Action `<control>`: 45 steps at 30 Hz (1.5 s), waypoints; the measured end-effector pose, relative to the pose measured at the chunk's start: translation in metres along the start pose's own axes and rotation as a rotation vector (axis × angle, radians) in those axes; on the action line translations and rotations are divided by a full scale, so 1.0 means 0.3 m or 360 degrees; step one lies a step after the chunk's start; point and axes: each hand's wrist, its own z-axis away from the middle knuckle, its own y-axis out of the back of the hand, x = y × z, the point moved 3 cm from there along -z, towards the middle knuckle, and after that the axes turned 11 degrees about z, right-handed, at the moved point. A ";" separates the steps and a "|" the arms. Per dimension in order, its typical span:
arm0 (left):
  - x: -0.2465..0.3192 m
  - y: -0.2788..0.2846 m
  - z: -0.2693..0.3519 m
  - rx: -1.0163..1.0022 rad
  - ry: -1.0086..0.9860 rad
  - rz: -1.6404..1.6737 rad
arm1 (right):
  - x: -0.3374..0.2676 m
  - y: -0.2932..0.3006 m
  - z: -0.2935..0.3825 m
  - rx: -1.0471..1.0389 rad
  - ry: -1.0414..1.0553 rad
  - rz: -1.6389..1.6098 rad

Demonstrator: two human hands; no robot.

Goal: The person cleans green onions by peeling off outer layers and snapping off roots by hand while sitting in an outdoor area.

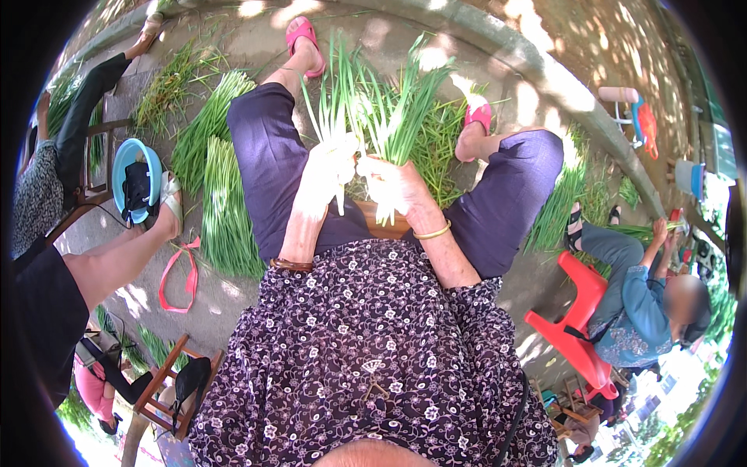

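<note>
Before my lap, my left hand [327,169], in glaring sunlight, pinches a few long green chive stalks [334,105]. Close beside it, my right hand [395,184] is closed around a thicker bunch of chives [402,119]. The pale cut ends of this bunch stick out below the fist, and its leaves fan away from me. My fingertips nearly meet; glare hides whether they touch. Under and beyond the right-hand bunch lies a loose heap of chives and trimmings [440,152] on the ground between my feet.
Neat chive bundles [227,204] lie left of my leg, near a pink strap [191,280]. A blue basin [119,175] holds a black bag. More chives [557,204] lie to the right. Other people sit on both sides, one on a red plastic stool [575,327]. A concrete curb [560,82] curves ahead.
</note>
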 end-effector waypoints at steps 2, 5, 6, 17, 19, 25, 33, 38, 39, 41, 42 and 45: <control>0.009 -0.006 0.007 0.0017 -0.0005 -0.0028 | -0.010 -0.013 0.014 0.0073 -0.0132 -0.0136; 0.008 -0.011 0.005 0.0065 -0.0027 -0.0105 | 0.001 -0.005 0.017 -0.0080 -0.0212 -0.0263; 0.004 -0.007 -0.001 0.0071 -0.0037 -0.0120 | -0.004 -0.012 0.020 -0.0177 -0.0223 -0.0293; 0.008 -0.009 0.007 -0.0036 -0.0088 -0.0208 | 0.024 -0.030 0.009 0.0035 -0.0294 -0.0224; 0.007 -0.011 -0.001 -0.0121 -0.0146 -0.0371 | 0.030 -0.017 0.009 -0.0032 -0.0283 -0.0263; 0.006 -0.010 -0.001 -0.0056 -0.0092 -0.0138 | 0.021 -0.012 0.023 -0.0122 -0.0262 -0.0374; 0.016 -0.011 -0.006 -0.0089 -0.0067 0.0089 | -0.020 -0.038 0.038 -0.0125 -0.0101 -0.0295; 0.021 -0.024 0.004 0.0076 -0.0177 -0.0052 | -0.005 -0.024 0.035 0.0087 -0.0037 -0.0088; 0.021 -0.021 0.005 0.0087 -0.0218 -0.0101 | -0.006 -0.022 0.040 0.0128 -0.0045 0.0027; 0.017 -0.008 -0.001 0.0139 -0.0232 -0.0120 | -0.004 -0.019 0.037 0.0115 0.0023 0.0252; 0.017 -0.001 -0.007 0.0180 -0.0201 -0.0091 | -0.002 -0.016 0.036 0.0109 0.0054 0.0362; 0.010 0.006 -0.010 0.0180 -0.0111 -0.0095 | 0.012 -0.008 0.023 0.0108 -0.0055 0.0195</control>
